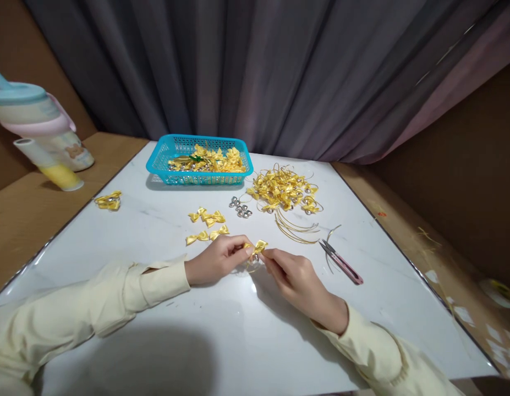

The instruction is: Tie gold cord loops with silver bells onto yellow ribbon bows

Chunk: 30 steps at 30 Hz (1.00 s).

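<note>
White table (258,344) beneath, cream-sleeved forearms (114,291) slant inward; left grip (218,258) and right grip (294,275), both curled, pinch one yellow bow (261,246) between them.

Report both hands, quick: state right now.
Left hand: closed, pinching a shiny yellow fabric bow.
Right hand: closed, at the same bow's right side; exactly what it pinches cannot be told.
</note>
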Each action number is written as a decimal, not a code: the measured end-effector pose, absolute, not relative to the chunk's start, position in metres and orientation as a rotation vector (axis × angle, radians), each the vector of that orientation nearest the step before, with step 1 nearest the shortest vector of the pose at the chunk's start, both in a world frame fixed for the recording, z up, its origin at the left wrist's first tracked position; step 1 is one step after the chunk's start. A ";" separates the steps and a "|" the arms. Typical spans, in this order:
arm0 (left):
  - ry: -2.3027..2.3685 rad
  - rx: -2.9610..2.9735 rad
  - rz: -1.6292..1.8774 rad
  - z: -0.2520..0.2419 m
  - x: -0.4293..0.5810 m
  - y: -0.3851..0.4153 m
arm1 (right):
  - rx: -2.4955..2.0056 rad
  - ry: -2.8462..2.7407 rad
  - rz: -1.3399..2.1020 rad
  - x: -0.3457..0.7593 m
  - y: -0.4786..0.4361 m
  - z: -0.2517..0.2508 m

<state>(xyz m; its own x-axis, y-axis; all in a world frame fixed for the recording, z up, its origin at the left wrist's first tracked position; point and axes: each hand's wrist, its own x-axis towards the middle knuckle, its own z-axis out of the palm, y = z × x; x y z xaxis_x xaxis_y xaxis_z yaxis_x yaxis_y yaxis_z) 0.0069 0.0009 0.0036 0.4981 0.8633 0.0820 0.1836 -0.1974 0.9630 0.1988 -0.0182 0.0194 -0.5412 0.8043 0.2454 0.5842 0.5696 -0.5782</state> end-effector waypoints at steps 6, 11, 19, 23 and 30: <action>0.910 1.710 0.817 0.003 0.007 0.001 | -1.151 -2.375 0.697 0.201 -0.013 0.027; 0.892 1.714 0.816 0.004 0.007 0.001 | -1.159 -2.381 0.710 0.202 -0.013 0.028; 0.829 2.064 0.796 0.004 0.008 -0.003 | -0.999 -2.462 0.391 0.209 -0.017 0.044; 0.748 2.177 0.817 0.001 0.008 -0.005 | -0.896 -2.547 0.283 0.202 -0.017 0.036; 0.736 2.210 0.751 -0.001 0.008 -0.004 | -0.780 -2.589 0.204 0.193 -0.013 0.029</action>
